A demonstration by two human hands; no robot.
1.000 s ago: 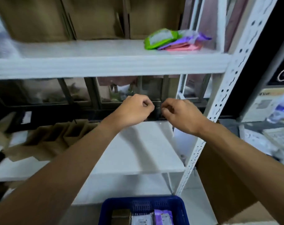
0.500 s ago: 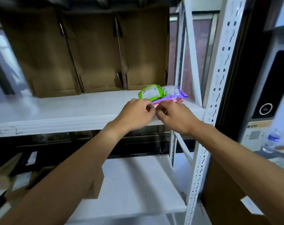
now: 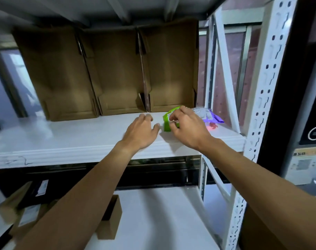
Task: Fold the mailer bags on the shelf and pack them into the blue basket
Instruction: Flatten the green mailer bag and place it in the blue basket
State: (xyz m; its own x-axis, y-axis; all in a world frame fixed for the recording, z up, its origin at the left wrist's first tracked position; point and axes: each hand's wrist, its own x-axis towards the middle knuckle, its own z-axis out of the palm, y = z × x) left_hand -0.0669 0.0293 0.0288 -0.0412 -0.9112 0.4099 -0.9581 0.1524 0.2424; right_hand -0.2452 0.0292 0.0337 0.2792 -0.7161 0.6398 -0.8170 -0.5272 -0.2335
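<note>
White metal shelf (image 3: 63, 138) carries three open cardboard boxes (image 3: 117, 73) standing along its back, beyond both hands. The left hand (image 3: 141, 131) lies flat on the shelf board with its fingers straight and loose, holding nothing. Just beside it, the right hand (image 3: 187, 129) curls over a green mailer bag (image 3: 166, 123), fingers on top and thumb at the near edge, gripping it. A purple mailer bag (image 3: 213, 119) and a pink one (image 3: 211, 126) lie on the far side of the right hand.
</note>
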